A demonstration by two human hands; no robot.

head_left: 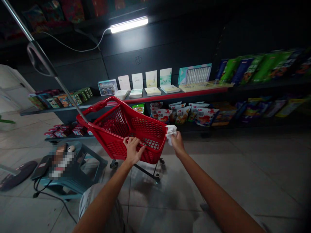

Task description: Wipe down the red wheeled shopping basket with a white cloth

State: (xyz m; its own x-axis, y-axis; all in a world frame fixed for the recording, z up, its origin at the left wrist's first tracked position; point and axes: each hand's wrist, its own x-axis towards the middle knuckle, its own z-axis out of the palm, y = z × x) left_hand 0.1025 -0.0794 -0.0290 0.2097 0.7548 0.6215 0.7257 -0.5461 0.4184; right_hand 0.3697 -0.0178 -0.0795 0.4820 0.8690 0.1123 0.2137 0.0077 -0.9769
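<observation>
A red plastic shopping cart [148, 129] with perforated basket walls stands in front of me, turned at an angle. My left hand [133, 149] grips the near long rim of its basket, fingers curled over the edge and thumb apart. At the basket's right end corner, my right hand [178, 144] is closed on a crumpled white cloth [171, 132], pressed against the rim. Part of the cloth is hidden by the fingers. The cart's handle [97, 105] points to the upper left, and its dark wheeled legs [150, 174] rest on the tiled floor.
Behind the cart runs a shelf [170, 96] with booklets, boxed sets and snack bags [183, 113]. A teal plastic stool [75, 168] stands at the left, carrying a dark device with a cable [60, 200]. A metal pole [46, 58] slants past the handle. A lit tube lamp [128, 25] hangs above.
</observation>
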